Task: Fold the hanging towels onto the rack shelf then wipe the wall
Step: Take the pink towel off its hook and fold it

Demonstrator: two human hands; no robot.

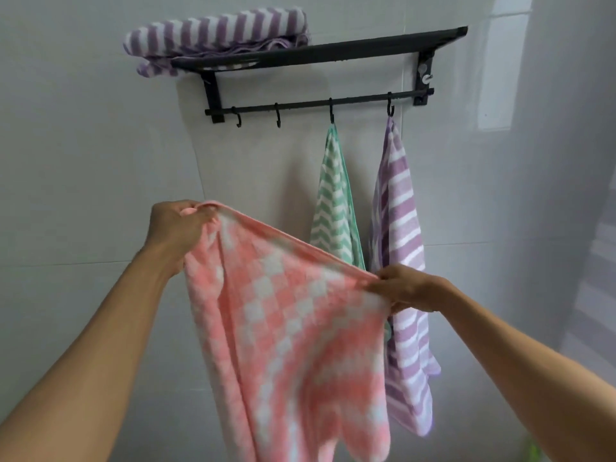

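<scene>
Facing a pale tiled wall, the head view takes in a black rack fixed high on it, with a shelf on top and a rail of hooks beneath. A window's reflection glares on the glossy wall to the right.

A folded purple towel lies on the shelf's left end, overhanging the edge, its long axis running along the shelf. From the two right hooks hang a green towel and a second purple one, both long axis vertical, corners up at the hooks, just beside each other.

In front of the wall, clear of the rack, a pink towel is held spread. The left hand grips one top corner, fingers curled around the cloth; the right hand pinches the other corner, lower down. The top edge therefore slopes down to the right, and the cloth drapes downward below it, blurred.
</scene>
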